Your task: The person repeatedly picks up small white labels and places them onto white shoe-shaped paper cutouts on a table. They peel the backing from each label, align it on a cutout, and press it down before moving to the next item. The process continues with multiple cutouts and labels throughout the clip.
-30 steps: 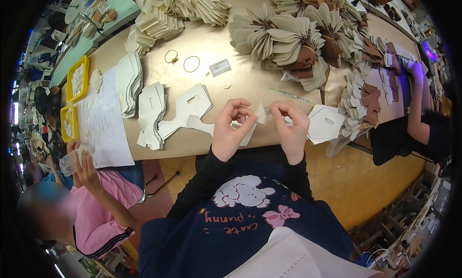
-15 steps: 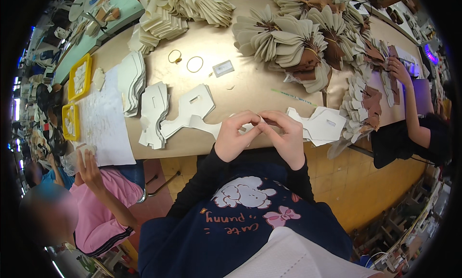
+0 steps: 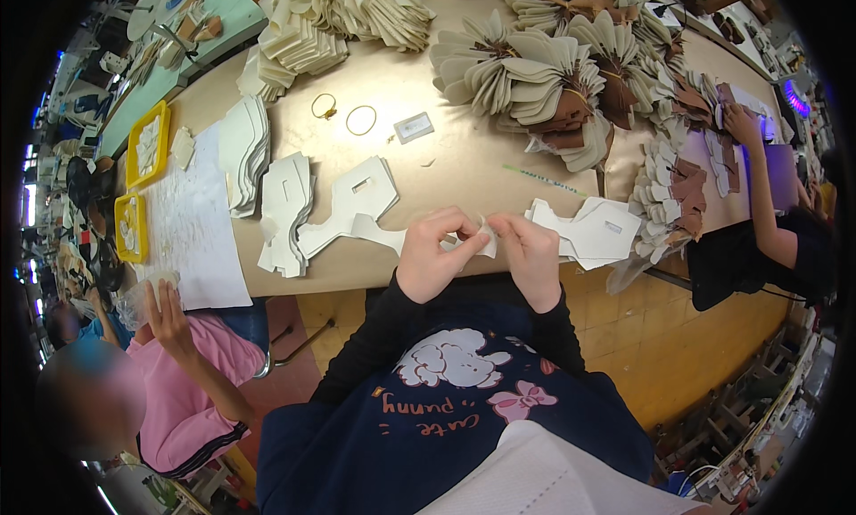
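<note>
At the near edge of the table (image 3: 464, 172), both hands work one small white cut piece (image 3: 481, 241), held between them just above the tabletop. Compared w/ a sec ago the hands have drawn closer: earlier they sat apart w/ the piece stretched between, now the fingertips nearly meet over it. That suggests the piece is being folded or pinched together rather than pulled out, though it's too small in this view to say for sure.

Left hand (image 3: 431, 258): fingers curled, thumb and forefinger nipped on the piece's left end, wrist bent up from the black sleeve. Right hand (image 3: 533, 258): also curled, gripping the right end, knuckles toward the camera. Both forearms come up from the lower edge, elbows tucked by the dark blue top.

Just beyond the right hand lies a flat white panel (image 3: 593, 232) w/ a slot; left of the hands a stack of white panels (image 3: 294, 214), another stack (image 3: 242, 154) further left by a white sheet (image 3: 189, 230). Mid-table: two thin rings (image 3: 343, 114) and a small clear packet (image 3: 414, 127). Far side: fanned bundles of cream pieces (image 3: 526, 65). Two yellow trays (image 3: 147, 145) at far left. A co-worker in pink (image 3: 192, 372) sits lower left; another person's arm (image 3: 758, 176) reaches onto the table at right.
</note>
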### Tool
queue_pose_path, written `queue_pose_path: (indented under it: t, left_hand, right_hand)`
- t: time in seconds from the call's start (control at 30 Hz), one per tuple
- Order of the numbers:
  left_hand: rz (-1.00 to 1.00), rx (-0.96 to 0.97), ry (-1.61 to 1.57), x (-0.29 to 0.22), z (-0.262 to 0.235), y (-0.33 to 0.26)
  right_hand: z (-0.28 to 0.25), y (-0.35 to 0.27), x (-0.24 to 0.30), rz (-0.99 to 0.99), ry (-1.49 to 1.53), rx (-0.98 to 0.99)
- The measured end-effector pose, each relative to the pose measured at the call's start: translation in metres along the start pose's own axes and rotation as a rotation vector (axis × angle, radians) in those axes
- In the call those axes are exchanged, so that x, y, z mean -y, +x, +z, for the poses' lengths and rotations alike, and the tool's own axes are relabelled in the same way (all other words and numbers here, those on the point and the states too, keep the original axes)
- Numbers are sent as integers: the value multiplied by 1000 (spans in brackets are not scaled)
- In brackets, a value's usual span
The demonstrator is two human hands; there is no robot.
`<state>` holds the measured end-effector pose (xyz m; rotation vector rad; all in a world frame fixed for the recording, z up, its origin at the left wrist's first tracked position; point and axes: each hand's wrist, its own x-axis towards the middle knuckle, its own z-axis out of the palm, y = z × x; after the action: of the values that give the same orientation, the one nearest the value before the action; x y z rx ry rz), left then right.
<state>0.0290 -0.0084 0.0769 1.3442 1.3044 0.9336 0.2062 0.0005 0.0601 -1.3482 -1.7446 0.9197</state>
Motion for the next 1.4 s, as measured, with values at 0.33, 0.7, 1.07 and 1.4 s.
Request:
queue_pose_path:
  t: [0.33, 0.7, 1.07, 1.4]
  left_hand:
    - [-229, -103, -388, 26, -20, -8]
    - [-191, -327, -335, 76, 14, 46]
    - [-438, 148, -22, 41, 8, 32]
    - [-247, 60, -292, 17, 11, 25]
  right_hand:
    - [-79, 24, -52, 241, 177, -606]
    - [-46, 3, -33, 238, 525, -402]
    - [-25, 5, -25, 164, 536, -135]
    - [-14, 4, -10, 307, 704, -6]
